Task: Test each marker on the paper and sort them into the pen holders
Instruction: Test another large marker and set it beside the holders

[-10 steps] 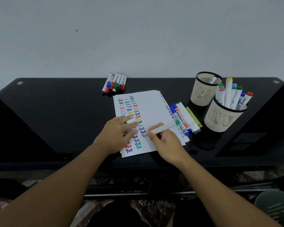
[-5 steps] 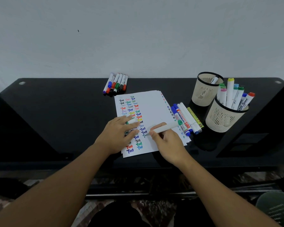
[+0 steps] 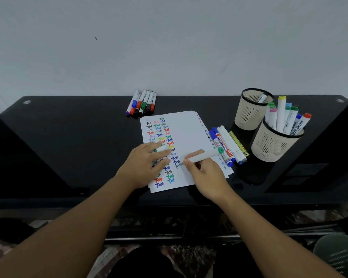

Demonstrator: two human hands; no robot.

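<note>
A stack of white paper [image 3: 185,133] lies on the black table, covered on its left side with coloured "Test" words. My right hand [image 3: 206,173] grips a white marker [image 3: 204,156] with a green end, its tip touching the paper beside the lowest words. My left hand [image 3: 144,164] presses on the paper's left part and holds the marker's white-and-green cap [image 3: 162,148] between its fingers. Two cream mesh pen holders stand at the right: the far one [image 3: 249,113] holds one marker, the near one [image 3: 273,143] holds several.
Several markers [image 3: 142,104] lie in a bunch at the table's far edge by the wall. More markers [image 3: 227,146] lie in a row right of the paper, beside the near holder. The black glass table [image 3: 68,141] ends close in front of me.
The marker tip has shifted slightly right along the paper, and a faint green word has appeared beside it. My left hand has stayed pressed on the sheet.
</note>
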